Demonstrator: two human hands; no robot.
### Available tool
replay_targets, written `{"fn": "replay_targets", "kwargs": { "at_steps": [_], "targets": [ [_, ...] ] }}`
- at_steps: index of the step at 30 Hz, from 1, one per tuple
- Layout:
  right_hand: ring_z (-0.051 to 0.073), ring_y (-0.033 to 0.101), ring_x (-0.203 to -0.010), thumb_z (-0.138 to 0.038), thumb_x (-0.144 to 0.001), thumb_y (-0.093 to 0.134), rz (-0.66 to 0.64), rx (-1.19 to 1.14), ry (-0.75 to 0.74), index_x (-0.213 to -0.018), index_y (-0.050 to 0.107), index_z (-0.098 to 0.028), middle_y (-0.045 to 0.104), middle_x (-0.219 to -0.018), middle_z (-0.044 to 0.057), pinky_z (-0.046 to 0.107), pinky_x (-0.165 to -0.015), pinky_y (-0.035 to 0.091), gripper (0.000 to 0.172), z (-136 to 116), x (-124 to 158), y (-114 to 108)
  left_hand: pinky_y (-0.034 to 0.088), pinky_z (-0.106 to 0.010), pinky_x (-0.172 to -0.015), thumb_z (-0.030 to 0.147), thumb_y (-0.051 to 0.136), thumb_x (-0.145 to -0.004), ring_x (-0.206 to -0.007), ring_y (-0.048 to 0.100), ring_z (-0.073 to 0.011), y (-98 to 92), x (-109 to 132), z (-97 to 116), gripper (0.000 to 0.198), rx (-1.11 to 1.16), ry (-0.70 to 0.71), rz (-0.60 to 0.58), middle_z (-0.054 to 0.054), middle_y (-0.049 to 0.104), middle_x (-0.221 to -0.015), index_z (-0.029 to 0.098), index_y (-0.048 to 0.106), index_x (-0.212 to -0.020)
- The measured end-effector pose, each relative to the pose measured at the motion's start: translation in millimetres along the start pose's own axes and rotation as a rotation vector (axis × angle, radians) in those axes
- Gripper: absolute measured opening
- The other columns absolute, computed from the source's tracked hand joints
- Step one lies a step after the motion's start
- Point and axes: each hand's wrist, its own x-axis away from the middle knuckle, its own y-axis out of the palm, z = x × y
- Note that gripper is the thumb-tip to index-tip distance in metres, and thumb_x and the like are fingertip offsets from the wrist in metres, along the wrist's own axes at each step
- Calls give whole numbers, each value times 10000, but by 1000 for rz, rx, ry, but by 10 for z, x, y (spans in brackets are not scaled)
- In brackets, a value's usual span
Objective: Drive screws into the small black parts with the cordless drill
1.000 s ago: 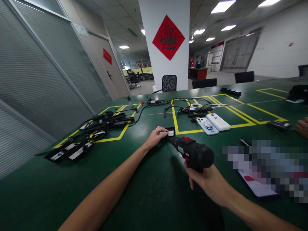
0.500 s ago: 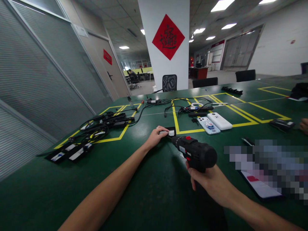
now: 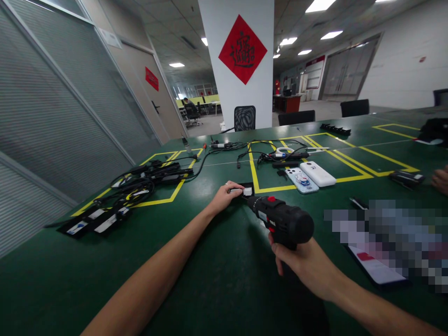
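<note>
My right hand (image 3: 304, 261) is wrapped round the handle of a black cordless drill (image 3: 285, 218) with red buttons. The drill points forward and left, its chuck close to a small black flat piece (image 3: 249, 185) on the table. A white block (image 3: 248, 191) sits on that piece. My left hand (image 3: 224, 198) has its fingers closed on the left side of the piece, steadying it against the table. The drill's tip is right beside the fingertips; whether it touches the piece I cannot tell.
On the green table (image 3: 210, 261), a heap of black cables (image 3: 154, 175) lies left. A patterned phone (image 3: 302, 180) and a white power bank (image 3: 318, 173) lie right of centre. Nearer is another phone (image 3: 380, 266), partly pixelated. Another person's hand (image 3: 440, 179) shows at right.
The whole view has shifted slightly, the scene sitting a little further left and up. Both hands keep their holds, and the drill stays at the black piece.
</note>
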Motion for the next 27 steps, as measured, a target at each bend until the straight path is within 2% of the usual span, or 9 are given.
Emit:
{"fn": "replay_targets", "kwargs": {
  "at_steps": [27],
  "targets": [
    [104,528,-561,-244,-825,551,-22,-26,-23,-874,502,-180,508,-680,-37,242,-545,438,94,10,-16,-2,510,-457,-882,316,586,-892,-1034,598,-240,-18,-6,-3,268,-5,-21,-40,-90,606,-1170,151,600,-1103]
  ]
}}
